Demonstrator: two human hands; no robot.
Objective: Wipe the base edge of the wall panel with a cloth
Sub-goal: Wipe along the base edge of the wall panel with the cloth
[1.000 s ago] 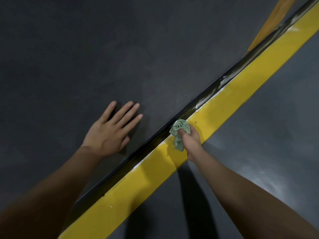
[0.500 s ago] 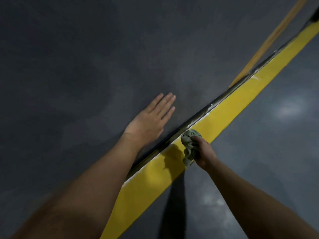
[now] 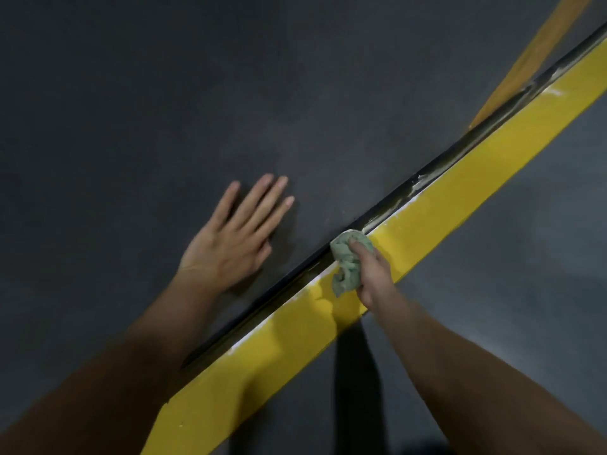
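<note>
A dark grey wall panel [image 3: 164, 110] fills the upper left. Its black base edge [image 3: 427, 174] runs diagonally from lower left to upper right, with a yellow floor stripe [image 3: 476, 165] alongside. My right hand [image 3: 372, 274] grips a crumpled green cloth [image 3: 346, 257] and presses it against the base edge where black meets yellow. My left hand [image 3: 233, 238] lies flat on the panel, fingers spread, just left of the cloth. White smears show along the edge past the cloth.
Grey floor [image 3: 525, 274] lies to the right of the yellow stripe. A second yellow strip [image 3: 532, 57] rises at the upper right on the wall side. My shadow falls across the stripe below the right hand.
The view swung over the last second. My left hand has shifted along the panel and stays flat. My right hand has slid the cloth along the base edge, still gripped.
</note>
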